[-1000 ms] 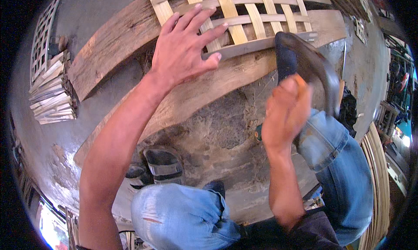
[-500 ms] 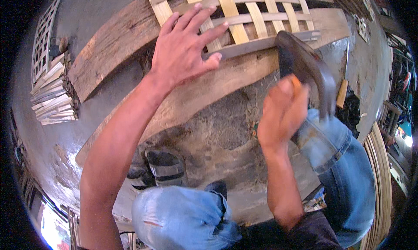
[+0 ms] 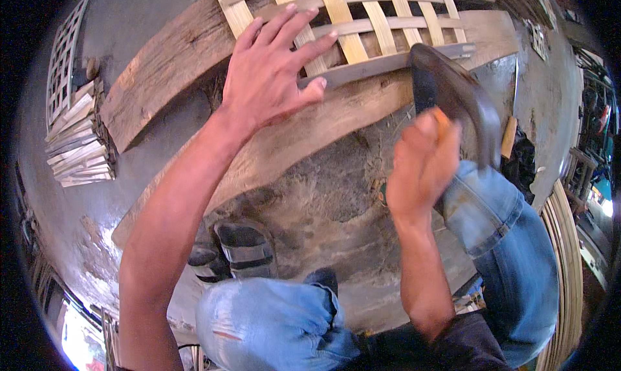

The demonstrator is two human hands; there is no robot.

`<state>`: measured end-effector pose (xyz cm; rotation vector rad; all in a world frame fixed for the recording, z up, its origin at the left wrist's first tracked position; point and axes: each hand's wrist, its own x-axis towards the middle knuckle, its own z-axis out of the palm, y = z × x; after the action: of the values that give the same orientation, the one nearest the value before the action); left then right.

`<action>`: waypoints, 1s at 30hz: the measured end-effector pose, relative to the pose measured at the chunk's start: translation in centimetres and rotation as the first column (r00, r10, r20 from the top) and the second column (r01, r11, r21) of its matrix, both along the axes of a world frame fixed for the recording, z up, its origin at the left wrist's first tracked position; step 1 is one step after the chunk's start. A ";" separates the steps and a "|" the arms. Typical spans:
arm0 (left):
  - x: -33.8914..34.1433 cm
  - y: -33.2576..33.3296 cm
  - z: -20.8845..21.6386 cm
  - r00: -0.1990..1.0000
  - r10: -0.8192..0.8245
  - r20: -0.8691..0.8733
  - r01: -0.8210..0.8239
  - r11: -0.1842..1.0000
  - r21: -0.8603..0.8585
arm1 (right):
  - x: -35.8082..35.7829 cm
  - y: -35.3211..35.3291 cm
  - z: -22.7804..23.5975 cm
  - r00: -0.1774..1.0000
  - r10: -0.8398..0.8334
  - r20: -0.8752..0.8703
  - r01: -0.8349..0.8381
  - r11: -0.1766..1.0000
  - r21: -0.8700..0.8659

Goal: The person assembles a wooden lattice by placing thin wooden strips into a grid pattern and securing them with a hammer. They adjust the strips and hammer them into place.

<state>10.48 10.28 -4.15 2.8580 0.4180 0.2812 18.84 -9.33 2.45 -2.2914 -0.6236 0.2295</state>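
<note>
1. The fingers point(image 3: 304, 38) of the left hand point(image 3: 272, 80) are spread wide and flat, gripping nothing; they press down on the woven bamboo lattice point(image 3: 362, 21), with the thumb lying along a grey strip point(image 3: 388, 62) at the lattice's near edge.
2. The right hand point(image 3: 420, 167) is curled shut around the orange handle point(image 3: 442, 119) of a broad dark blade point(image 3: 456, 96); only a little of the handle shows above the knuckles.
3. The blade stands just right of the left thumb, its upper end touching or very near the right end of the grey strip; whether it actually touches cannot be told.
4. The lattice of pale strips lies on a thick, weathered wooden beam point(image 3: 168, 67) that runs slantwise across the grey floor point(image 3: 116, 177).
5. A second knife point(image 3: 511, 122) with a wooden grip lies on the floor to the right of the blade.
6. At the far left, well apart from both hands, sit a stack of cut bamboo strips point(image 3: 81, 144) and another small lattice point(image 3: 65, 60).
7. Below, the person's blue-jeaned knees point(image 3: 272, 319) and a dark sandal point(image 3: 242, 248) are in view.
</note>
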 end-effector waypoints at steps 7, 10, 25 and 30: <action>0.4 0.4 -0.4 1.000 -0.005 0.018 0.005 1.000 0.020 | 0.3 0.5 1.1 0.997 -0.031 -0.071 0.033 0.999 0.028; 0.4 0.0 -0.1 1.000 -0.005 -0.012 0.005 1.000 0.013 | -0.5 -2.4 -4.2 0.971 0.176 0.164 -0.147 0.974 -0.171; 0.4 0.1 -0.1 1.000 -0.008 0.015 0.008 1.000 -0.008 | -0.2 0.1 -3.3 0.974 0.203 0.099 -0.184 0.967 -0.174; 0.2 0.3 -0.1 1.000 -0.007 -0.011 0.007 1.000 -0.007 | -0.3 0.5 1.2 0.991 0.124 0.040 -0.119 0.986 -0.120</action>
<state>10.70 10.56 -4.25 2.8548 0.4106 0.2624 18.54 -8.81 3.61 -2.3795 -0.7942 0.2777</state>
